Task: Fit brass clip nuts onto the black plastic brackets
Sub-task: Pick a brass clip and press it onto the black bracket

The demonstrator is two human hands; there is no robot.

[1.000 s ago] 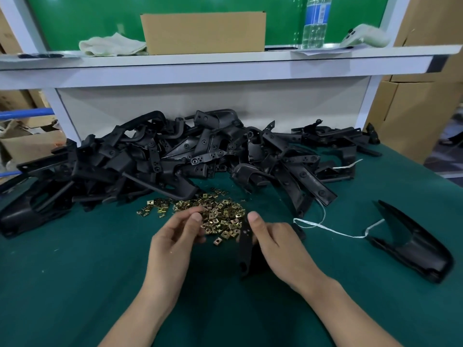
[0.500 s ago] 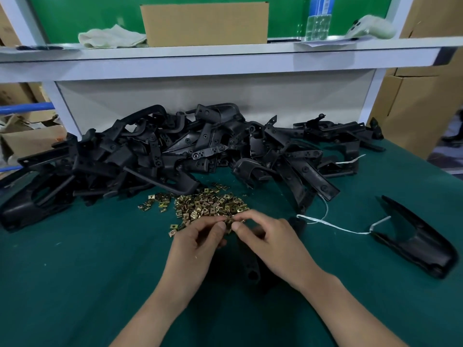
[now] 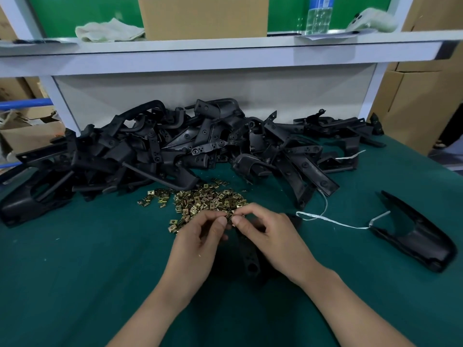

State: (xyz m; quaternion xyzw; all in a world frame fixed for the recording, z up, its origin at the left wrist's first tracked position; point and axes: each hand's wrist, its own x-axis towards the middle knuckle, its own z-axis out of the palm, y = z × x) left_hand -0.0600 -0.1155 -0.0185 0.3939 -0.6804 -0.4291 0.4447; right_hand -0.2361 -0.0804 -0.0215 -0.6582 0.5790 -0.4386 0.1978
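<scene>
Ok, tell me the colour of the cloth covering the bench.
The bench cloth is dark green; the head view shows it.

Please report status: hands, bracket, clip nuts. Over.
Left hand, right hand: both pinch one brass clip nut. Black bracket under right hand. Nothing in the way.

Bracket pile [image 3: 175, 151] behind clip nuts [image 3: 205, 199] on table [image 3: 75, 271]; lone bracket [image 3: 421, 236] right; box [image 3: 203, 17] on shelf [image 3: 225, 48] behind.

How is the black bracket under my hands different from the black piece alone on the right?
The bracket is a narrow strip with a round hole; the lone piece is a broad scooped shell. Your right hand, pinching a clip nut, half hides the bracket; the lone piece lies in full view, clear of both hands. Both are black, on the green mat.
</scene>
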